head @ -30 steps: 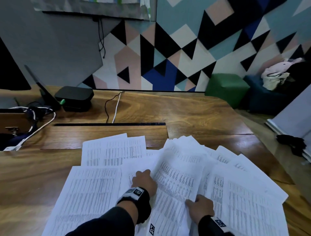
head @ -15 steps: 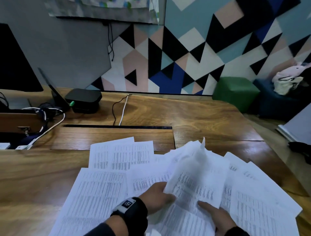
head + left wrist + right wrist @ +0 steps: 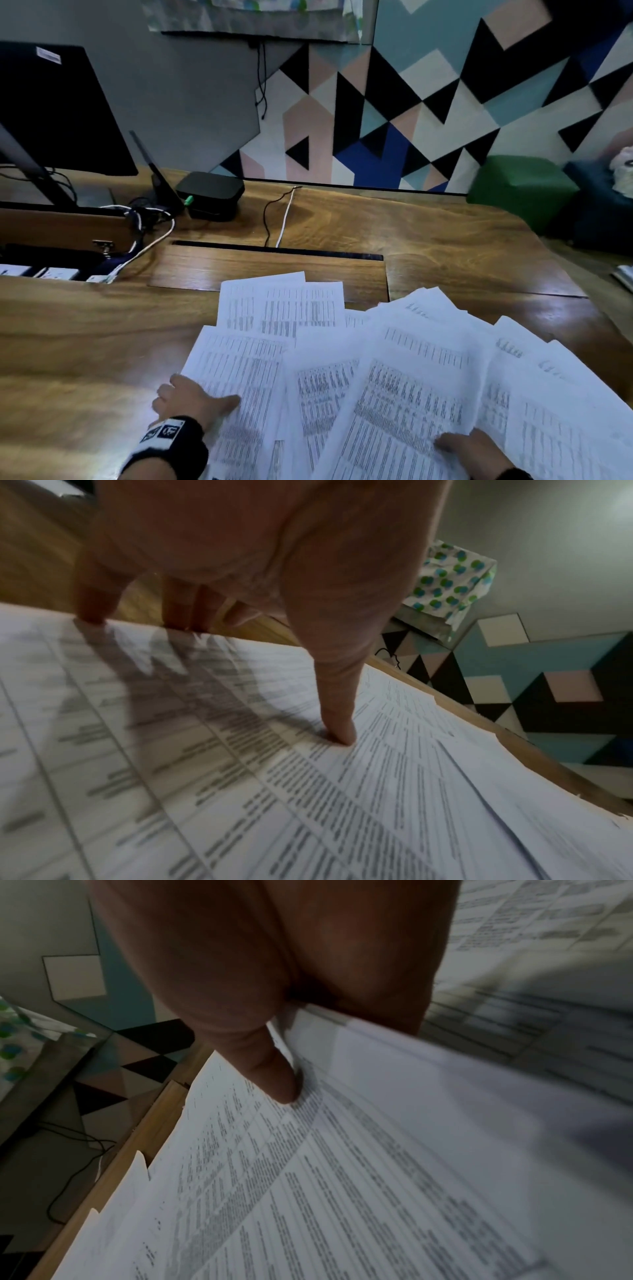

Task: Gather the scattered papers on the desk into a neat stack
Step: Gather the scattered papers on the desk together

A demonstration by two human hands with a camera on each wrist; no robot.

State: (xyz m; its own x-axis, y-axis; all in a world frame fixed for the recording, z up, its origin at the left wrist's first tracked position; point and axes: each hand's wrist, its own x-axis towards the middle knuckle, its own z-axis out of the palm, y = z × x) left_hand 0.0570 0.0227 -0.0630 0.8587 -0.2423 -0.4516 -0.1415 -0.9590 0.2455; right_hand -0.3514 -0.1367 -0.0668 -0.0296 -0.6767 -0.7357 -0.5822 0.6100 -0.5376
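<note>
Several printed sheets (image 3: 394, 383) lie fanned and overlapping on the wooden desk (image 3: 85, 342). My left hand (image 3: 191, 397) is at the left edge of the leftmost sheet (image 3: 239, 370). Its thumb (image 3: 337, 731) presses down on that sheet (image 3: 205, 750), and its straight fingers (image 3: 92, 607) reach the sheet's far edge. My right hand (image 3: 469, 445) is at the bottom right and grips a bundle of middle sheets (image 3: 377, 1150). Its thumb (image 3: 274, 1080) lies on top and the fingers are hidden under the paper.
A black box (image 3: 210, 192), an upright dark panel (image 3: 161, 181), and tangled cables (image 3: 144, 219) sit at the back left beside a monitor (image 3: 58, 113). A cable slot (image 3: 274, 248) crosses the desk behind the papers. Green and blue stools (image 3: 520, 188) stand beyond the right edge.
My left hand has moved from the middle sheets to the leftmost sheet's edge. The sheet that was lifted and curled now lies lower in my right hand's grip. The view has shifted left.
</note>
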